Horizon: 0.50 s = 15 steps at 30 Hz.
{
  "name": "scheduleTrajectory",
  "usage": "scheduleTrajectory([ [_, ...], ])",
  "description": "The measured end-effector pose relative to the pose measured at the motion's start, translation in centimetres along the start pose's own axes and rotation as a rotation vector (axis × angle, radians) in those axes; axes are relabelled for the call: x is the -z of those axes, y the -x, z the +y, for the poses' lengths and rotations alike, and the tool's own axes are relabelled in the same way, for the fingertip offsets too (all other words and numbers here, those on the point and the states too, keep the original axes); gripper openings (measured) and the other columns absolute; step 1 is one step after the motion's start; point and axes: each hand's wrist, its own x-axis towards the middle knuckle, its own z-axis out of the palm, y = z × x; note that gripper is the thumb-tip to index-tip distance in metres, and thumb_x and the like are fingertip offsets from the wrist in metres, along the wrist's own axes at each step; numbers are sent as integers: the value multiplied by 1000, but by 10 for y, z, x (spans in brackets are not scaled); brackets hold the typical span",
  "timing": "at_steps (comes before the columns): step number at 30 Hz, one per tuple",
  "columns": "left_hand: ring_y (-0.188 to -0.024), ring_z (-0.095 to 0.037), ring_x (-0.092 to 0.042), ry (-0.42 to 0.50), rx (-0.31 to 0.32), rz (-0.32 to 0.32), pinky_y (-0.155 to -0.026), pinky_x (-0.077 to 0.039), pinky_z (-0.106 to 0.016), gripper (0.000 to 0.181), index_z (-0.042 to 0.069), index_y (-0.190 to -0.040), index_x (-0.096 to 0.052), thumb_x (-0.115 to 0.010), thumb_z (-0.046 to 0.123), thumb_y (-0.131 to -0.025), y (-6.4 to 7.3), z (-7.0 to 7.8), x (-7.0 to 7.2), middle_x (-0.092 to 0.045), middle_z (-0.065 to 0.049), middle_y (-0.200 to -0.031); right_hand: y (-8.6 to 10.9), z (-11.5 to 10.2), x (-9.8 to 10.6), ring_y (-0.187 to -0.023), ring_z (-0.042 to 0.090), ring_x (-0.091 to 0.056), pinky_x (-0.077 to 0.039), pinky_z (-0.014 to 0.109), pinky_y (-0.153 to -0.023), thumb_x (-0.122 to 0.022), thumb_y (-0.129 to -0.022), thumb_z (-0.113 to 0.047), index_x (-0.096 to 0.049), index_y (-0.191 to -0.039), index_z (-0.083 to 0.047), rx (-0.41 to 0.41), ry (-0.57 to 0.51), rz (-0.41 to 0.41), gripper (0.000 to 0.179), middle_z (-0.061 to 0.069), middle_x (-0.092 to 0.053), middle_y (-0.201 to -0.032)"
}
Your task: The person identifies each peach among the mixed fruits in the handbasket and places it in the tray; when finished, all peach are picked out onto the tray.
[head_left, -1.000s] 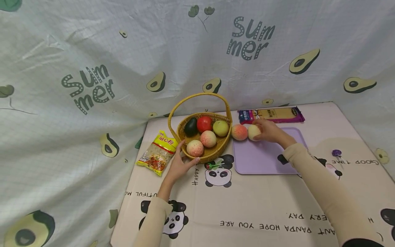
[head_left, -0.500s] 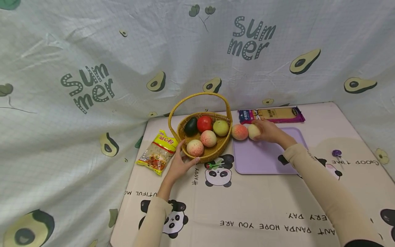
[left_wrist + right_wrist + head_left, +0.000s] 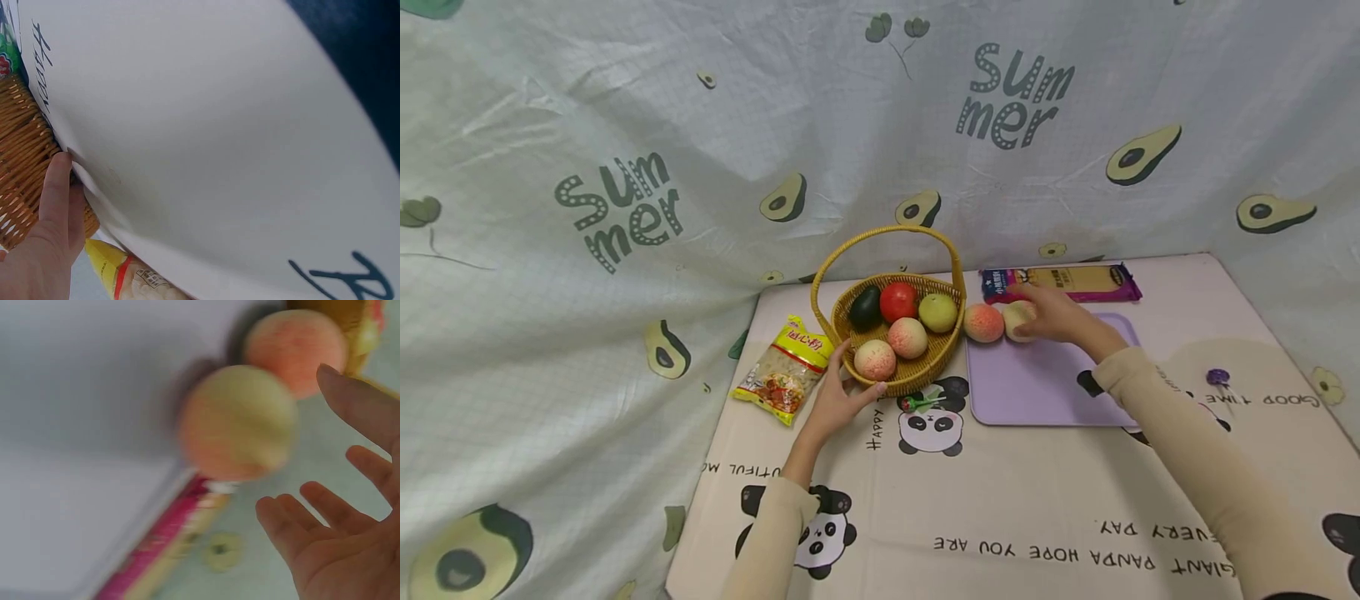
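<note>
My left hand [image 3: 837, 400] rests against the near left side of a yellow wicker basket [image 3: 928, 375], fingers fairly straight. The left wrist view shows its fingers touching the wicker. Inside the basket lie two peaches [image 3: 875, 360], a red tomato-like fruit [image 3: 898, 302], a dark green avocado [image 3: 865, 307] and a yellow-green round fruit [image 3: 937, 312]. On the far left part of a purple tray [image 3: 1037, 400] sit a pink peach [image 3: 983, 323] and a paler peach [image 3: 1018, 321]. Beside the paler one is my right hand [image 3: 350, 544], fingers spread and apart from it in the right wrist view.
Behind the tray lies a purple and tan packet [image 3: 1093, 283]. A yellow-topped bag [image 3: 782, 371] is left of the basket. A green-wrapped lollipop [image 3: 917, 403] lies in front of it, and a purple lollipop [image 3: 1218, 377] right of the tray. A patterned curtain [image 3: 850, 125] hangs behind.
My right hand has let go of the paler peach and drawn slightly off it. That peach stays beside the pink one. The left hand keeps its place at the basket.
</note>
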Motion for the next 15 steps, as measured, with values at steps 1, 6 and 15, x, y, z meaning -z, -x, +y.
scheduleTrajectory([
  [1, -150, -42, -40, 0, -1, 1, -123, -38, -55, 106, 34, -165, -14, -84, 47, -86, 0, 0, 0, -20, -7, -172, -1, -8, 3, -141, 55, -42, -36, 71, -116, -82, -88, -12, -47, -152, 0, 3, 10, -9, 74, 34, -45, -154],
  [6, -150, -42, -40, -4, -5, 3, -122, -39, -56, 106, 33, -165, -14, -84, 48, -86, -1, -1, 1, -20, -7, -172, -12, -58, 16, -144, 52, -42, -37, 69, -117, -78, -91, -15, -49, -152, -5, 78, 94, -55, 68, 32, -43, -156],
  [15, -149, -45, -41, 19, 5, -9, -121, -39, -58, 107, 33, -165, -13, -84, 47, -86, -1, -1, 0, -18, -7, -173, -45, -145, -3, -143, 43, -47, -41, 58, -120, -83, -89, -17, -50, -153, -7, 217, 150, -193, 72, 23, -51, -154],
])
